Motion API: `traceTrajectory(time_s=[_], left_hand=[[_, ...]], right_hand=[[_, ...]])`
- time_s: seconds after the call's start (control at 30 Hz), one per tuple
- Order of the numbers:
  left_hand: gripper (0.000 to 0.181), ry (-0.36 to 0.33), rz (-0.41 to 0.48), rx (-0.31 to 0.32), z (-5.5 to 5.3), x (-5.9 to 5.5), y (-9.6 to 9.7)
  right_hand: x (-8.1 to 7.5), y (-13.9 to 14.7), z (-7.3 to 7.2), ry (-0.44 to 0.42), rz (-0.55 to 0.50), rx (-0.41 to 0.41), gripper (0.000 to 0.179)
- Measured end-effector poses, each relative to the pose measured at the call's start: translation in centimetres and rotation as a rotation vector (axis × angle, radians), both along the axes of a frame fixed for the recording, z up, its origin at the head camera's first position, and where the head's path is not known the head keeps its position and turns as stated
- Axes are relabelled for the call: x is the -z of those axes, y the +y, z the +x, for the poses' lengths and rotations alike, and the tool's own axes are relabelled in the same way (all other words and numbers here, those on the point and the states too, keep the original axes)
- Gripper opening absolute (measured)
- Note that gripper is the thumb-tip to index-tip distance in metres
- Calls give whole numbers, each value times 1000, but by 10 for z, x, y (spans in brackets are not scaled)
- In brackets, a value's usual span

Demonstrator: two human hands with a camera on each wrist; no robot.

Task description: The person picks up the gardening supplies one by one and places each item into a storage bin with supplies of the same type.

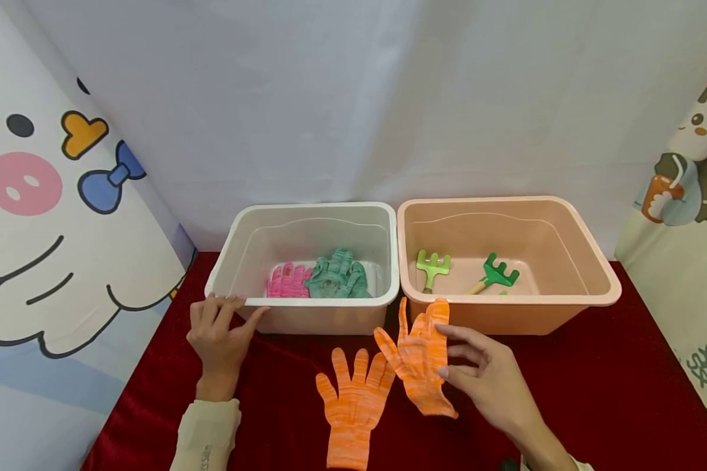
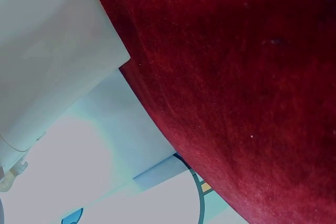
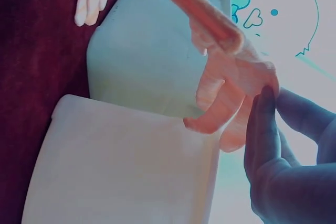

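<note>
In the head view my right hand [image 1: 489,373] pinches an orange knitted glove [image 1: 421,356] by its side, between thumb and fingers. The glove hangs in front of the bins, and the right wrist view shows it lifted above the table. A second orange glove [image 1: 353,409] lies flat on the red cloth, its fingers pointing at the bins. My left hand [image 1: 220,340] grips the near left corner of the white bin [image 1: 318,303], fingers bent over the rim. Inside that bin lie a pink glove [image 1: 287,281] and a green glove [image 1: 336,275].
To the right of the white bin stands a peach bin [image 1: 524,299] holding a light green hand rake [image 1: 433,265] and a dark green hand rake [image 1: 497,271]. Behind both hangs a pale curtain [image 1: 306,104]. Red cloth [image 1: 577,386] covers the table.
</note>
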State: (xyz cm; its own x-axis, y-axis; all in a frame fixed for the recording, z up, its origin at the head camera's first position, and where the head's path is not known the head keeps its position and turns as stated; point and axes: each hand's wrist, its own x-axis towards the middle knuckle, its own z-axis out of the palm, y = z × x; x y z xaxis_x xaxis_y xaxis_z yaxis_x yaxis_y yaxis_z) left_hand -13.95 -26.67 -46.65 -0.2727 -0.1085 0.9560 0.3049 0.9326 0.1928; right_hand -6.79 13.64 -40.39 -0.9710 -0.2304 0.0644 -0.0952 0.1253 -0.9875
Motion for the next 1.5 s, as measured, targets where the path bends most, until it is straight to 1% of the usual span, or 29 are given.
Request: traceTrajectory(time_s=[0.2, 0.37, 0.57, 0.73, 0.87, 1.03, 1.17, 1.37, 1.43, 1.5], left_hand=[[55, -4, -1, -10, 0, 1, -1], [55, 8, 2, -10, 0, 3, -2], [54, -1, 2, -12, 0, 3, -2], [54, 0, 5, -12, 0, 4, -1], [54, 8, 8, -12, -2, 4, -2], [54, 15, 6, -12, -2, 4, -2], [54, 10, 7, -9, -3, 4, -1], [54, 3, 10, -8, -2, 3, -1], [54, 1, 10, -9, -2, 2, -1], [55, -1, 11, -9, -2, 2, -1]], right_hand=[[-6, -5, -4, 9, 25, 2, 51], [-12, -10, -8, 11, 17, -18, 52], [-22, -16, -15, 32, 2, -36, 54], [-28, -20, -21, 38, -6, -36, 54], [-30, -22, -26, 66, -6, -38, 55], [-35, -24, -33, 115, 22, -47, 56], [-40, -26, -37, 119, 32, -48, 56], [-46, -31, -45, 116, 12, -61, 56], [-48, -33, -47, 119, -16, -75, 56], [-50, -34, -49, 117, -20, -81, 56]])
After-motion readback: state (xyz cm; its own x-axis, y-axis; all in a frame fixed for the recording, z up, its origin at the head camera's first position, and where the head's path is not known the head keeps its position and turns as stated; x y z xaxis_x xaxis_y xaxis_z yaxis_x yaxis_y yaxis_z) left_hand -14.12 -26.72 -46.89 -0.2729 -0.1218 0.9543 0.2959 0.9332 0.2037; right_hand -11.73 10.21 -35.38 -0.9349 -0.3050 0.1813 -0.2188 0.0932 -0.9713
